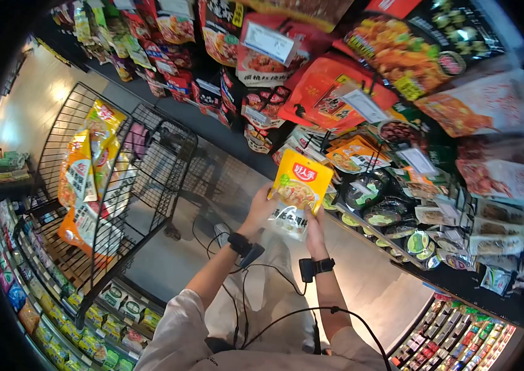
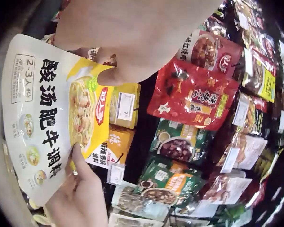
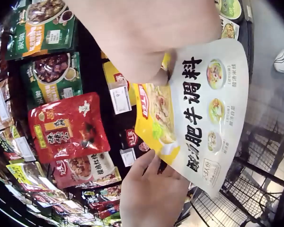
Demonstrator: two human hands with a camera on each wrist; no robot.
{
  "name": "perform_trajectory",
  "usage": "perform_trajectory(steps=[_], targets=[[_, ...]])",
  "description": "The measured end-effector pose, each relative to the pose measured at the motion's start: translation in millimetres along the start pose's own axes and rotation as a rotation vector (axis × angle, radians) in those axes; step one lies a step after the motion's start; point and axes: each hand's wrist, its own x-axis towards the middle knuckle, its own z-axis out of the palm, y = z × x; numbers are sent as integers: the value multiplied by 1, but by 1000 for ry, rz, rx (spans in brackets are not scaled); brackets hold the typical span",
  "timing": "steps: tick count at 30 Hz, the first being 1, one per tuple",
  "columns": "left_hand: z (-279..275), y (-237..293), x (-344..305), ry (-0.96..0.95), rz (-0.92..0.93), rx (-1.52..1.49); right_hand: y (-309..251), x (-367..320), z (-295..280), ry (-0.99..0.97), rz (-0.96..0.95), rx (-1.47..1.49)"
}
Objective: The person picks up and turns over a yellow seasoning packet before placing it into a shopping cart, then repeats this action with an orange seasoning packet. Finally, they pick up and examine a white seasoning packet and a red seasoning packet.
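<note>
In front of the body, both hands hold a yellow and white seasoning packet (image 1: 301, 191) with a picture of a bowl on its front. My left hand (image 1: 261, 209) grips its left edge, and my right hand (image 1: 316, 232) pinches the lower right edge. The left wrist view shows the left hand (image 2: 128, 40) large at the top, with the right thumb lying on the packet's printed face (image 2: 49, 113). From the right wrist, the left hand's fingers (image 3: 144, 163) are seen at the packet's opposite edge, their tips partly behind it.
A black wire shopping cart (image 1: 144, 148) stands at the left with several orange and yellow packets (image 1: 89, 179) inside. Shelves of hanging food packets, among them a red pouch (image 1: 336, 93), run along the front and right. Black cables (image 1: 268, 266) trail from both wrists.
</note>
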Motion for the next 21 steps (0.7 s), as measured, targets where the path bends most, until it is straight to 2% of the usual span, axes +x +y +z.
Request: perform_trajectory(steps=[2,3,8,12,20,21], targets=[[10,38,-43,87,145,155,-19,-38,1,101,-59,9],[2,10,71,105,241,163,11,86,19,74,-171,46],[26,14,63,61,67,38,12,96,-9,109,-283,-65],[29,3,69,98,127,45,11,111,-14,85,-305,-185],[32,14,78,96,111,7,7,129,-8,123,-261,-119],[31,16,76,137,143,91,6,131,-7,127,-268,-126]])
